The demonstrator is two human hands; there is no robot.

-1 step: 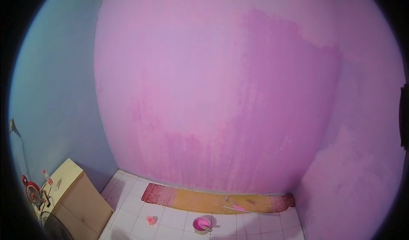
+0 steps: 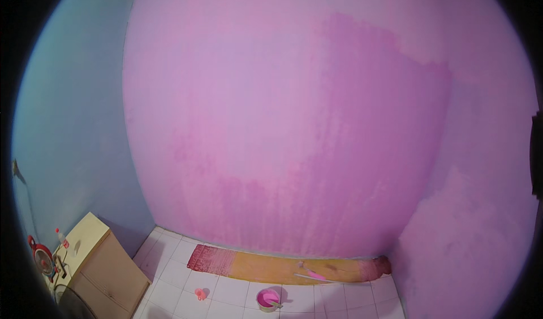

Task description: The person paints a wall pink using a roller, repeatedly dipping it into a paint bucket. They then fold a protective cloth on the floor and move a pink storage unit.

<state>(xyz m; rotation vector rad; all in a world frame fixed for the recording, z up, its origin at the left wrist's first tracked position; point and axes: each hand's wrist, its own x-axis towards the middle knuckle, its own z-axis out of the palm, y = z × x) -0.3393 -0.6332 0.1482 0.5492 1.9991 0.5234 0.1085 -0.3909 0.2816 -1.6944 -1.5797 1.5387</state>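
Neither of my hands shows in the head view. A tall wall [image 2: 243,92] faces me, pale pink over much of its left and upper part. A darker, wet-looking pink covers its right side and streaks along the lower part. On the floor below stands a round bucket [image 2: 261,303] with pink paint inside and a brush-like handle [image 2: 277,305] leaning over its rim. A paint roller [image 2: 315,276] with a pink head and a long pale pole lies on a yellow-brown mat [image 2: 260,268] with dark red ends, along the wall's foot.
A cream cabinet [image 2: 113,273] stands at the lower left by a blue-grey wall [image 2: 79,121]. On it are a bottle [image 2: 62,239] with a red cap and a round red-rimmed object [image 2: 42,259], perhaps a fan. A small pink object [image 2: 200,294] sits on the white tiles [image 2: 229,289].
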